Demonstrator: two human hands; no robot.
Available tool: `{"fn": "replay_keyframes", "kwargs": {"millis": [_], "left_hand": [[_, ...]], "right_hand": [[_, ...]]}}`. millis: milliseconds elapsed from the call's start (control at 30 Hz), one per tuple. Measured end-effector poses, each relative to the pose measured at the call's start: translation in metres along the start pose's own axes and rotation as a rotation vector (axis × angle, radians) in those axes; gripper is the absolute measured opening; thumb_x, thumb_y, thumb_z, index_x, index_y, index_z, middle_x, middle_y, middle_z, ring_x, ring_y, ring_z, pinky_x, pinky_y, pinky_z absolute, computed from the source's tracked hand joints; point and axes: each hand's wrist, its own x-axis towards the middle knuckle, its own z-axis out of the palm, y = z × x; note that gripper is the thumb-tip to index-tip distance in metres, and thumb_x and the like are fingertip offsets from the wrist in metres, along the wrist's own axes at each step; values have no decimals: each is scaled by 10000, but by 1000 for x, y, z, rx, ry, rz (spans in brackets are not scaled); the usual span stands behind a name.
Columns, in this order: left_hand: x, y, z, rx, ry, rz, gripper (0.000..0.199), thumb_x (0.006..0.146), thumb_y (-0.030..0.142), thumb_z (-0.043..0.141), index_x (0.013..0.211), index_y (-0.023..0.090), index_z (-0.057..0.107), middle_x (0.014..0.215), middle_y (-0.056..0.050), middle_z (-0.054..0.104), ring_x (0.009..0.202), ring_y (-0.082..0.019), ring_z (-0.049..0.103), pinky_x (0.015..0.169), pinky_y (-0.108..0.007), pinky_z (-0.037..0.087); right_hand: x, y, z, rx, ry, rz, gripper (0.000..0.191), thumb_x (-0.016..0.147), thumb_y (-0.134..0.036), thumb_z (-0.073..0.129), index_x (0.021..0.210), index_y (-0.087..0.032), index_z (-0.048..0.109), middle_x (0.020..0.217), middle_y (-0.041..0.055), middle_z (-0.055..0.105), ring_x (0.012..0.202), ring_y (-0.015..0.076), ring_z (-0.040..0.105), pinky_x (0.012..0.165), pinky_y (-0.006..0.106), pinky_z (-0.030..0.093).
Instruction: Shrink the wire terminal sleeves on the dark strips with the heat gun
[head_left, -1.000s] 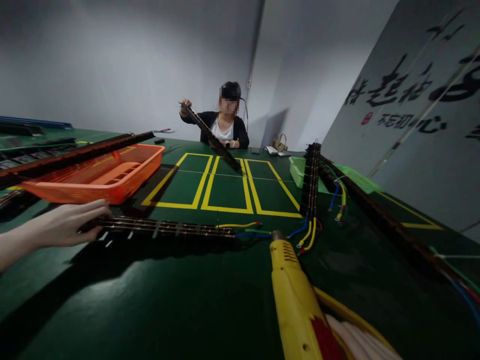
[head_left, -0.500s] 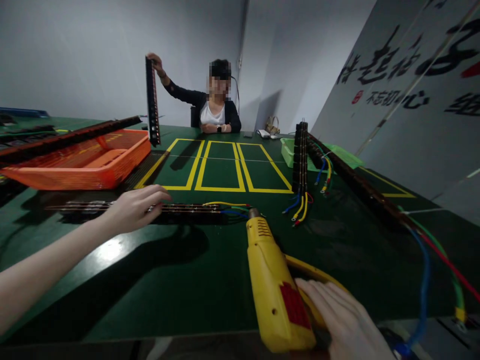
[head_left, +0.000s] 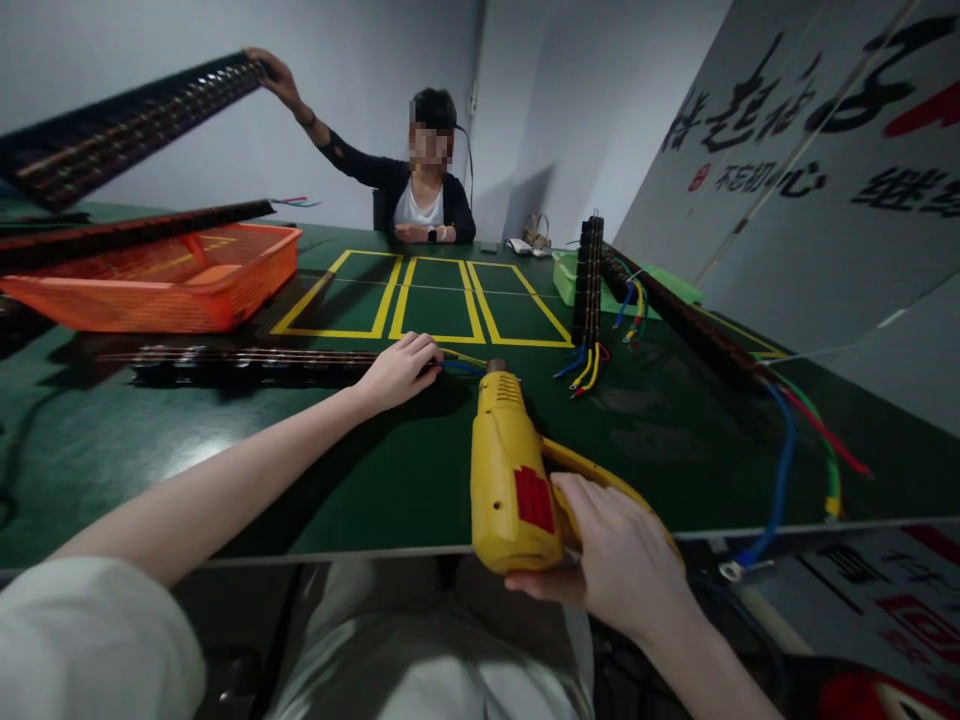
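A yellow heat gun (head_left: 496, 450) with a red patch lies at the table's front edge, nozzle pointing away from me. My right hand (head_left: 626, 550) is closed about its handle, the thumb below the rear of the body. Left of the nozzle, a long black strip (head_left: 255, 365) with thin metal rods lies flat on the table. My left hand (head_left: 405, 370) covers its right end, fingers bent together around the place where the blue and yellow-green wires (head_left: 466, 362) come out. The wire tips lie by the nozzle; the exact grip is partly hidden.
A co-worker (head_left: 427, 185) across the green table holds up another black strip (head_left: 142, 125). An orange basket (head_left: 247, 285) stands left with a strip across it. At right, strips with coloured wires (head_left: 592, 365) rest on a green basket (head_left: 564, 280); one long strip (head_left: 690, 325) reaches the front.
My left hand has moved right along the strip to its wired end. My right hand has closed on the heat gun's handle. The co-worker's strip has swung up and left.
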Motion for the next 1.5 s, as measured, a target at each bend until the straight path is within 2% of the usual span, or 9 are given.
{"fn": "replay_keyframes", "kwargs": {"millis": [167,367,733,1033,1133,1200,1300,1367,1500], "left_hand": [[2,2,5,-52,48,-48,123,887,246,430,893,171,527,967,-89,537,950,-222,487,857,-375,458],[1,-3,5,-56,65,-91,163,906,270,409,888,173,538,971,-91,541,948,-225,497,858,-380,456],[-5,-5,2,-10,27,-37,188,904,223,364,981,170,527,1064,-106,537,1007,-228,509,873,-375,449],[9,4,-3,154,-99,-75,205,845,215,411,1009,199,532,1039,-86,566,947,-242,559,795,-379,449],[13,11,-1,176,-118,-64,239,833,246,441,1048,187,529,1069,-100,561,972,-266,549,809,-400,444],[12,15,2,169,-121,-59,276,831,241,443,1088,180,521,1110,-110,550,1019,-278,530,837,-404,438],[8,17,5,147,-114,-66,295,828,210,435,1110,173,516,1137,-110,543,1077,-280,502,899,-410,417],[6,16,7,118,-111,-71,295,831,201,430,1112,169,511,1153,-108,540,1091,-273,493,921,-409,408],[6,15,9,63,-100,-94,276,833,200,435,1097,166,512,1147,-103,547,1077,-267,488,914,-406,410]], "right_hand": [[6,-25,5,64,13,-15,859,517,-853,569,1004,-146,547,910,108,656,832,256,636,758,360,471],[30,-43,7,145,-89,9,818,520,-850,568,977,-173,522,903,79,639,858,264,625,758,366,460],[40,-43,-1,164,-137,48,640,611,-793,557,907,-227,512,852,34,642,833,239,626,648,296,388],[33,-19,-4,159,-115,62,775,566,-760,642,1102,-204,565,1033,55,677,927,245,632,756,326,445],[26,-4,-4,69,-55,68,816,598,-742,636,1175,-169,560,1098,90,663,958,258,618,823,366,452],[18,-1,-2,-22,67,39,843,615,-736,628,1216,-150,549,1128,117,643,1001,281,593,890,420,433],[-5,-8,11,-120,436,9,710,736,-594,622,1281,-153,506,1196,138,591,1135,308,515,983,492,376],[-24,-18,27,-42,687,-12,494,834,-370,574,1271,-151,506,1115,125,613,1094,265,540,928,437,435],[-58,-30,68,-7,704,-78,274,831,-226,554,1093,-156,595,892,74,633,904,206,583,809,364,478]]}}
